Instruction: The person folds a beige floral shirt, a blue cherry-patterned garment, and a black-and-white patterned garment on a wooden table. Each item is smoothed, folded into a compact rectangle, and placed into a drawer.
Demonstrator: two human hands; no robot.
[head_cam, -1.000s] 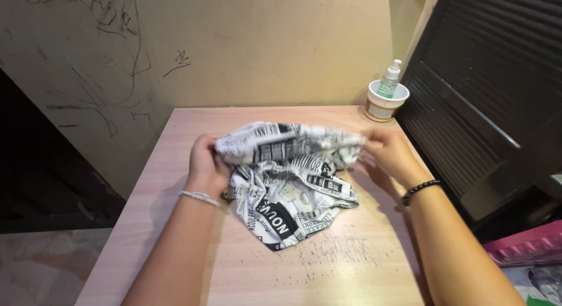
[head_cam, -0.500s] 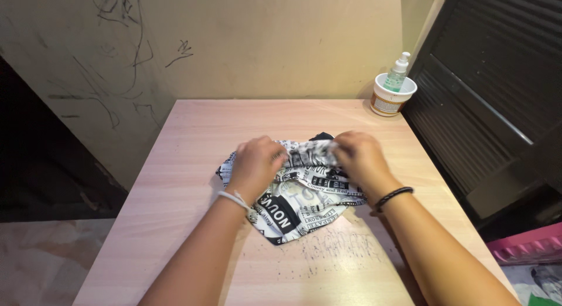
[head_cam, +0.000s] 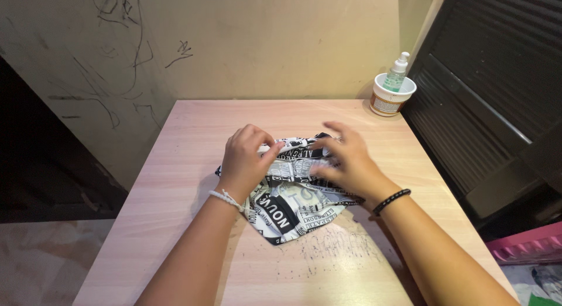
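A small tub holding a pump bottle stands at the table's far right corner

Cloth mid-table; cup far right corner, bottle inside.

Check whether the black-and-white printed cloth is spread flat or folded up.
Folded up: the black-and-white printed cloth lies bunched in overlapping layers on the pale wooden table, with the left hand and right hand pressing its top edge.
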